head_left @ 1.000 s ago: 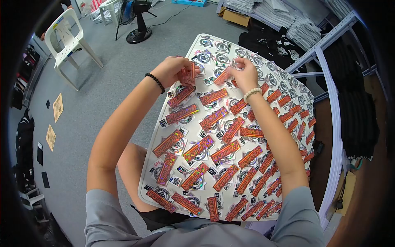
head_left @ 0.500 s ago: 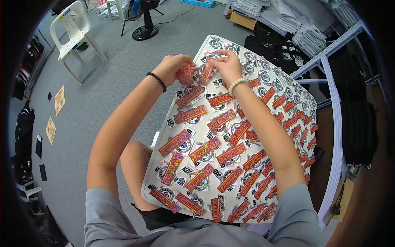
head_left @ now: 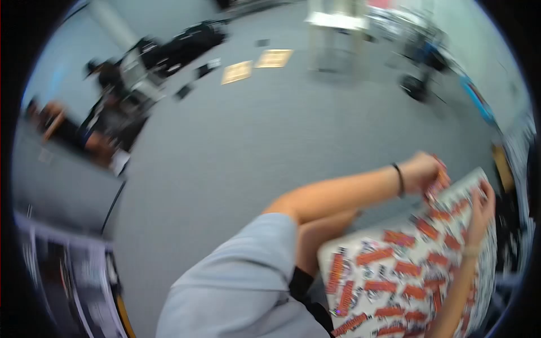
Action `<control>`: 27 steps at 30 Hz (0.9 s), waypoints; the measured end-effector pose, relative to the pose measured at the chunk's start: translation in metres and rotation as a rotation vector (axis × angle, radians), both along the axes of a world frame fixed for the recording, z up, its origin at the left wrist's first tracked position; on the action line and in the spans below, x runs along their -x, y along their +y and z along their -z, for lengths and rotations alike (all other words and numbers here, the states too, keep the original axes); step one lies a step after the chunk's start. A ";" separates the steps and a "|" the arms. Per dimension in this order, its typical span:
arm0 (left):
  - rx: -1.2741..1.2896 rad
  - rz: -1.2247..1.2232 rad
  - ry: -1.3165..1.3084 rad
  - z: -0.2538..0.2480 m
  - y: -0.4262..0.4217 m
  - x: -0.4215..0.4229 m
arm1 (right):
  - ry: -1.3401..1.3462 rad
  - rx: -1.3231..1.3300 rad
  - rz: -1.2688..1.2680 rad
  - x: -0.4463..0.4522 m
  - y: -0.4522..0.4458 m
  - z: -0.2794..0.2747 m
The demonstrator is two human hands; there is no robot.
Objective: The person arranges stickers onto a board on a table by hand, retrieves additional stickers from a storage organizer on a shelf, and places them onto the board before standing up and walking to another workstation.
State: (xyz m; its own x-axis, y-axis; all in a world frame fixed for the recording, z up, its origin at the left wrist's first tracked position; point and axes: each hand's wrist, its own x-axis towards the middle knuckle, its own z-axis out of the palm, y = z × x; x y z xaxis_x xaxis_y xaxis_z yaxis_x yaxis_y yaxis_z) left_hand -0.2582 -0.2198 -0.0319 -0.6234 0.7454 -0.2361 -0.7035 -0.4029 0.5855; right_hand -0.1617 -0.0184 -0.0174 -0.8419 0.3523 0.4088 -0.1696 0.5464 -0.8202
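My left hand (head_left: 421, 172) is closed around a stack of red stickers (head_left: 437, 183), held above the far left edge of the white table (head_left: 463, 184). To its right, my right hand (head_left: 482, 207) is low over the far part of the table, among the laid-out stickers. Its fingers are smeared by motion, so I cannot make out whether a sticker is in them. Rows of red lettered stickers (head_left: 399, 238) lie over round black-and-white and small black ones across the tabletop.
A white chair (head_left: 338, 22) and a black fan (head_left: 416, 87) stand across the grey floor. Two tan sheets (head_left: 236, 72) lie there. Two people (head_left: 67, 130) are at the far left, behind a grey partition (head_left: 62, 180). Metal shelving (head_left: 79, 281) is at lower left.
The view has swung left, so the table and both hands now appear at the lower right. The red stack stays in my left hand. My right hand was pinching a red sticker before.
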 end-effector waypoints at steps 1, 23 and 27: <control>-0.039 0.073 0.010 0.005 -0.017 -0.005 | 0.022 -0.093 -0.080 -0.002 -0.010 -0.008; 0.074 0.294 -0.119 -0.015 -0.156 -0.209 | -0.254 -0.504 -0.570 -0.161 -0.223 -0.048; 0.109 0.473 0.042 -0.011 -0.136 -0.210 | -0.297 -0.549 -0.426 -0.181 -0.201 -0.055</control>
